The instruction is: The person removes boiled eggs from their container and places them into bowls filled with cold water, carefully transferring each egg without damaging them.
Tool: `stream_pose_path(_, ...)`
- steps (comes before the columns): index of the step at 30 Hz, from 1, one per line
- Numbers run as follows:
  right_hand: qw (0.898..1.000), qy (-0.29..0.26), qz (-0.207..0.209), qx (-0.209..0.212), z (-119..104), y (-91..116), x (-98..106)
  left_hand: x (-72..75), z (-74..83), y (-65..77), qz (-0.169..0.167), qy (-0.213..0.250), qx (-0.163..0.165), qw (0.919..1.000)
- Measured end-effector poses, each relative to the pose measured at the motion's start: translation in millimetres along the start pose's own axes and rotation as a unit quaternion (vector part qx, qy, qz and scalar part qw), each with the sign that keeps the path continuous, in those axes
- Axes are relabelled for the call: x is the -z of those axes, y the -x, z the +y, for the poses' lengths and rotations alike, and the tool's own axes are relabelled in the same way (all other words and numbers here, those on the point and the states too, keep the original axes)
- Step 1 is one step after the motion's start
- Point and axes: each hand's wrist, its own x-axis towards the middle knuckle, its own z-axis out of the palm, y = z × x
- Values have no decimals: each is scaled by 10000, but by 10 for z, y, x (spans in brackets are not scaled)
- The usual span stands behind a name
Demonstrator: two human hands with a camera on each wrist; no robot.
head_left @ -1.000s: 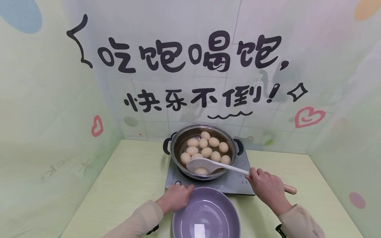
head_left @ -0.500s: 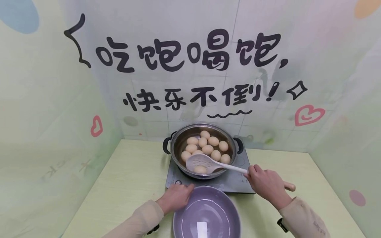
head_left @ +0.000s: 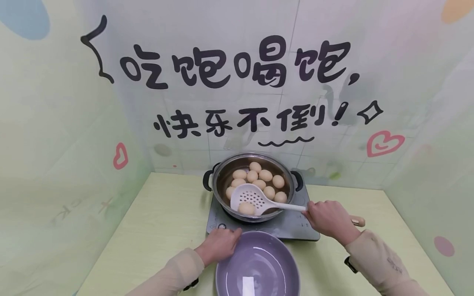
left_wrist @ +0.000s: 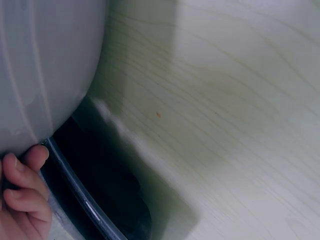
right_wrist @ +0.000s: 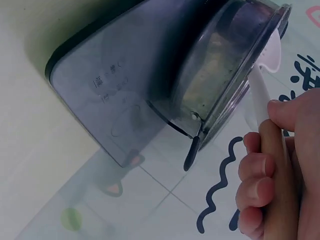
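Note:
My right hand [head_left: 331,218] grips the wooden handle [right_wrist: 279,185] of a white slotted spoon [head_left: 249,193]. One egg [head_left: 246,208] lies in the spoon's bowl, near the front rim of a steel pot [head_left: 218,197]. Several more eggs [head_left: 265,175] sit in the pot behind it. With fingers curled at its rim, my left hand [head_left: 221,244] holds a purple bowl [head_left: 259,263], whose inside shows no contents. In the left wrist view the fingertips [left_wrist: 37,157] press against the outside of that bowl.
The pot stands on a flat grey induction cooker [head_left: 303,232]. Its black side handles [head_left: 297,181] stick out left and right. A pale wood-grain table [head_left: 148,230] lies beneath, with printed walls [head_left: 185,156] close on the back and both sides.
The slotted spoon has risen a little and tilted, so its holes and the egg in it show more clearly. The right hand rose slightly with it. My left hand and the bowl stay put.

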Motion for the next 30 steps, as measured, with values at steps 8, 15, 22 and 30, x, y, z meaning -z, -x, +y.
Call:
stream_pose_path(8,9990,-58,-429,62,12,-93,83,2,-3,9,-55,-51,19,10000)
stream_pose_path(15,9893,-462,-1384,6,60,-203,157,-1,-4,9,12,-70,-11,10000)
stream_pose_path(22,9811,-856,-1734,-83,77,-243,198,13,-7,13,-59,-33,8,10000)
stream_pose_path(30,9739,-1140,-1949,-236,124,-198,299,0,5,8,3,-86,31,10000)
